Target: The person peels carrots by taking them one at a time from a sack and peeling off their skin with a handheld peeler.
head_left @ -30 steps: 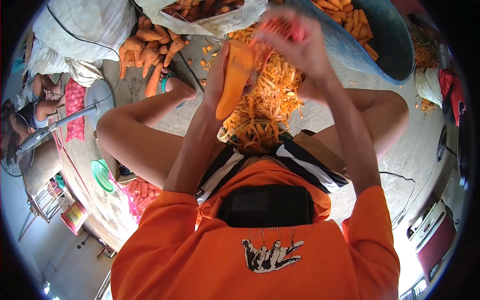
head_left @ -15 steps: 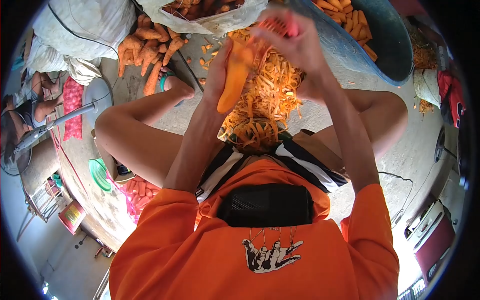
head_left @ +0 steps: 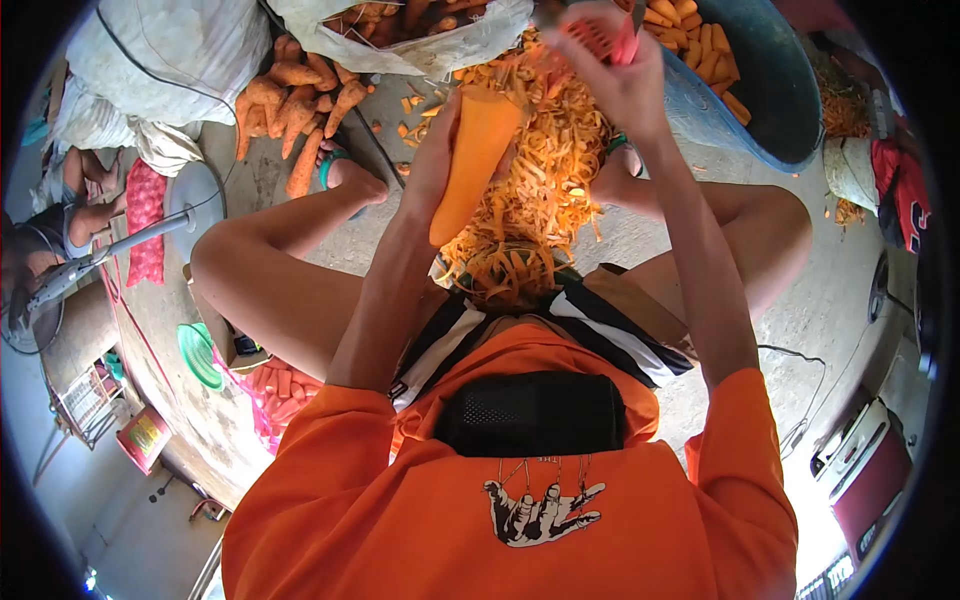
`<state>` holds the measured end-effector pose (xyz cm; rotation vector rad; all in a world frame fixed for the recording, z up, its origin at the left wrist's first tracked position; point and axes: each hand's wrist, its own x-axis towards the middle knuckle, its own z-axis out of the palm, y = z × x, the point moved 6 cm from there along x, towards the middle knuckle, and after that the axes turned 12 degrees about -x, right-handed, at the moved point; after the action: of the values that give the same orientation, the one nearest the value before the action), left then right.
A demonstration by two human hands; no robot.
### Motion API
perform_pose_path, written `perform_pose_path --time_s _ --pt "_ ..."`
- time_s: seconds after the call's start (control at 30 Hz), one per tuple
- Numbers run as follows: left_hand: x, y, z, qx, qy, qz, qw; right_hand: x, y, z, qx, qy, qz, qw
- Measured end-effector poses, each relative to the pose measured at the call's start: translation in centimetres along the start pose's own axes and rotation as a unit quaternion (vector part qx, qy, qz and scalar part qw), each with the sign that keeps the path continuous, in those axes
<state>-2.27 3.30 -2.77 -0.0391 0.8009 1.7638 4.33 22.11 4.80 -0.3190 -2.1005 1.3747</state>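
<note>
A large peeled carrot (head_left: 472, 170) is in my left hand (head_left: 437, 150), its thick end up and its narrow end toward me. My right hand (head_left: 640, 85) is closed around a red peeler (head_left: 626, 42), up and to the right of the carrot and apart from it. Motion blurs the peeler's far end. Below both hands lies a heap of orange carrot peelings (head_left: 550, 200), spread between my legs.
Unpeeled carrots (head_left: 290, 95) lie on the floor at the left, near a white sack (head_left: 430, 50) holding more. At the upper right, a blue tub (head_left: 790, 120) holds peeled carrots (head_left: 705, 50). A fan (head_left: 190, 215) and a red mesh bag (head_left: 147, 220) are further left.
My right hand has moved the peeler up and right, away from the carrot. The carrot in my left hand has turned, showing a broader smooth side.
</note>
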Motion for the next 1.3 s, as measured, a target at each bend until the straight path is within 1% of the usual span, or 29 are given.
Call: perform_pose_path --time_s 0.07,0.1,0.17,0.2,0.23,0.27,0.33,0.4,0.47,0.5,0.57,0.6,0.63,0.67,0.7,0.73,0.77,0.8,0.83,0.87,0.9,0.97,1.0,1.03,1.1,1.17,1.23,1.27,1.3 --pt "-0.5 0.3 2.2 0.032 -0.07 0.016 0.997 1.8 1.8 -2.6 0.019 0.085 -0.049 0.995" --pt "-0.6 0.7 2.8 0.033 -0.072 0.019 0.997 2.2 1.7 -3.0 0.018 0.085 -0.053 0.995" --pt "-1.2 0.7 4.0 0.042 -0.13 0.017 0.99 2.2 0.9 -3.1 0.022 0.066 -0.132 0.989" --pt "-1.5 0.5 3.9 0.04 -0.13 0.018 0.99 2.0 -1.4 -2.7 0.087 0.099 -0.177 0.975" --pt "-1.6 0.4 3.6 0.176 -0.104 0.048 0.978 1.6 -2.3 -2.9 0.085 0.097 -0.176 0.976" --pt "-1.8 0.4 3.3 0.309 -0.075 0.075 0.945 1.4 -2.9 -2.1 0.058 0.019 -0.134 0.989" --pt "-2.1 0.2 3.1 0.324 -0.088 0.03 0.941 0.2 -2.5 -0.6 0.013 -0.122 -0.07 0.99" --pt "-2.6 0.4 3.7 0.339 -0.102 -0.013 0.935 -0.1 -3.4 -0.2 -0.025 -0.143 -0.095 0.985" --pt "-3.5 0.4 4.7 0.491 -0.101 -0.073 0.862 -0.1 -3.4 0.2 -0.071 -0.155 -0.118 0.978" --pt "-3.6 0.4 4.6 0.49 -0.103 -0.075 0.862 0.2 -3.1 -0.2 -0.072 -0.155 -0.116 0.978" --pt "-3.6 0.3 4.7 0.564 -0.146 -0.078 0.809 1.7 -0.4 -1.7 -0.077 -0.162 0.049 0.983" --pt "-3.7 0.1 4.8 0.566 -0.148 -0.076 0.808 2.2 1.2 -2.5 -0.128 -0.145 0.0 0.981" --pt "-3.9 0.0 5.0 0.523 -0.149 -0.035 0.839 2.1 3.0 -2.6 -0.13 -0.142 -0.002 0.981" --pt "-3.9 0.1 5.2 0.476 -0.149 0.005 0.866 1.7 3.6 -2.6 0.061 -0.136 -0.066 0.987" --pt "-3.7 -0.1 5.2 0.477 -0.149 0.008 0.866 1.6 3.3 -2.9 0.251 -0.128 -0.128 0.951" --pt "-3.3 0.1 4.9 0.418 -0.119 0.005 0.9 1.6 1.3 -2.9 -0.03 -0.087 -0.056 0.994" --pt "-2.9 0.2 4.6 0.357 -0.088 0.002 0.93 1.0 0.6 -2.7 -0.028 -0.09 -0.061 0.994" --pt "-2.2 0.0 4.0 0.359 -0.084 0.008 0.929 0.7 1.3 -2.6 -0.079 -0.09 -0.005 0.993" --pt "-1.2 0.6 2.8 0.243 -0.017 0.061 0.968 0.6 1.8 -2.6 -0.13 -0.088 0.05 0.986" --pt "-0.7 1.0 1.2 0.118 0.05 0.107 0.986 0.3 1.1 -2.7 -0.259 -0.071 0.0 0.963" --pt "-0.5 1.2 1.0 0.118 0.051 0.107 0.986 -0.5 0.9 -2.4 -0.258 -0.072 0.001 0.964" --pt "0.1 2.4 -0.5 -0.181 0.118 0.092 0.972 -1.9 0.2 -0.2 -0.368 -0.14 -0.057 0.918" --pt "1.3 2.7 -3.0 -0.221 0.097 0.086 0.967 -2.7 0.5 1.2 -0.375 -0.182 -0.015 0.909" --pt "1.8 2.9 -3.7 -0.219 0.099 0.092 0.966 -3.4 0.2 2.3 -0.371 -0.183 -0.02 0.91" --pt "1.3 3.6 -5.8 -0.239 0.254 0.176 0.921 -4.8 -0.3 4.8 -0.366 -0.219 -0.048 0.903" --pt "0.7 3.4 -5.3 -0.287 0.269 0.15 0.907 -5.4 -0.5 6.3 -0.38 -0.242 -0.064 0.891" --pt "0.3 3.2 -5.6 -0.19 0.313 0.13 0.922 -5.8 -0.8 7.6 -0.398 -0.263 -0.074 0.876" --pt "0.5 3.1 -5.5 -0.19 0.311 0.129 0.922 -5.7 -0.9 8.0 -0.41 -0.26 -0.066 0.872" --pt "0.8 2.8 -4.9 -0.259 0.278 0.128 0.916 -5.7 -0.8 8.2 -0.421 -0.257 -0.059 0.868"
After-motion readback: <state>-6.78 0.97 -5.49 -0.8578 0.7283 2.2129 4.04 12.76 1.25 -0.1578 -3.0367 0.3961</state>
